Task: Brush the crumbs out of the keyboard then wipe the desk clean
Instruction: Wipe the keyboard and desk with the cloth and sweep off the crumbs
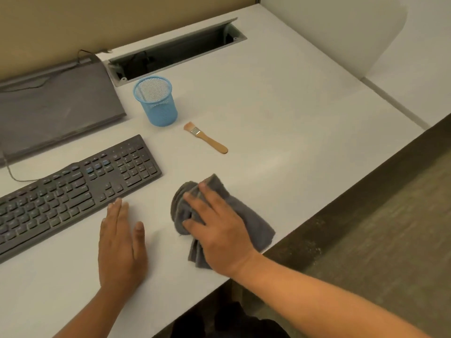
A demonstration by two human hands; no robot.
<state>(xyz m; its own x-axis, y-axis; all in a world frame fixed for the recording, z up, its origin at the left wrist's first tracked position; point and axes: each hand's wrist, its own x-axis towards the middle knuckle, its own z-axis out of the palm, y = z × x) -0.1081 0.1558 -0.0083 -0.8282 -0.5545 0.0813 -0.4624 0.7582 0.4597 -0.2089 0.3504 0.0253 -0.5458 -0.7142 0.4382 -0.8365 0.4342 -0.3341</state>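
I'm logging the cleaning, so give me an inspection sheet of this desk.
Surface: white desk, no crumbs seen.
Job's things: keyboard at left; brush lying free; cloth near the front edge.
Clutter: blue mesh cup, looks empty; grey slab behind the keyboard.
Hands: right hand presses the cloth; left hand flat on the desk beside the keyboard.
Cables: thin cable at far left; open slot at the back.
Surroundings: beige partition; dark floor.
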